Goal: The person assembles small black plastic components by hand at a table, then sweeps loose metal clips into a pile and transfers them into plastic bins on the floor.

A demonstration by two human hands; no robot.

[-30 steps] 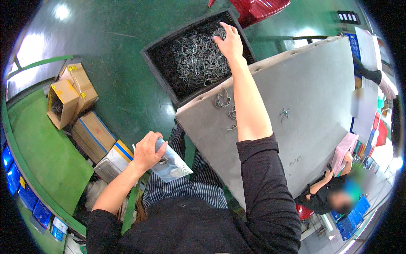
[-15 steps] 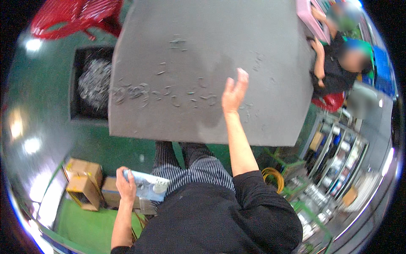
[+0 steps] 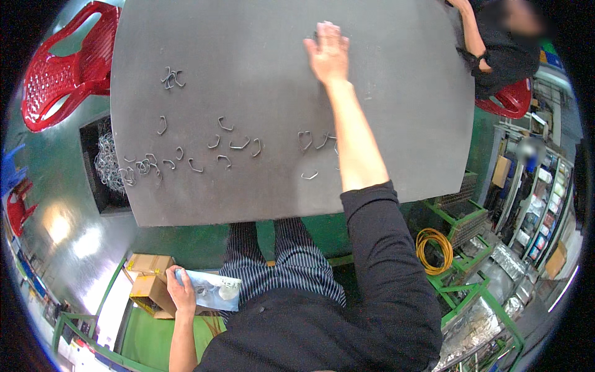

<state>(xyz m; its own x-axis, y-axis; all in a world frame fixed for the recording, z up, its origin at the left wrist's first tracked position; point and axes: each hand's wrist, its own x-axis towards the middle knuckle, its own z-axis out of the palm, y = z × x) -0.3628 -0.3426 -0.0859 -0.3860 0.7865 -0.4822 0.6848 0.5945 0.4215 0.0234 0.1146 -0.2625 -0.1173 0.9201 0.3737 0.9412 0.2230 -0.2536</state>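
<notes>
My right hand (image 3: 330, 57) reaches far over the grey tabletop (image 3: 396, 142), palm down with its fingers stretched out and nothing visible in it. Below its forearm and to the left lie loose bent metal wire hooks (image 3: 240, 146), some scattered singly, some bunched near the left edge. A small cluster of hooks (image 3: 170, 79) sits farther back. Down by my left hip, my left hand (image 3: 180, 290) grips a light blue printed packet (image 3: 214, 291) by its left end, away from the table. My right forearm partly covers a few hooks.
At the table's left stands a dark bin (image 3: 93, 167) heaped with metal hooks, near a red plastic chair (image 3: 77, 71). A co-worker's arm (image 3: 473, 31) rests at the far right edge. Cardboard boxes (image 3: 152, 286), a coiled orange hose (image 3: 434, 250) and green metal frames (image 3: 462, 291) stand behind the near edge.
My right hand has moved farther over the table, its fingers now flat. The view has shifted, and the pink container by the co-worker has left it. My left hand still holds the packet.
</notes>
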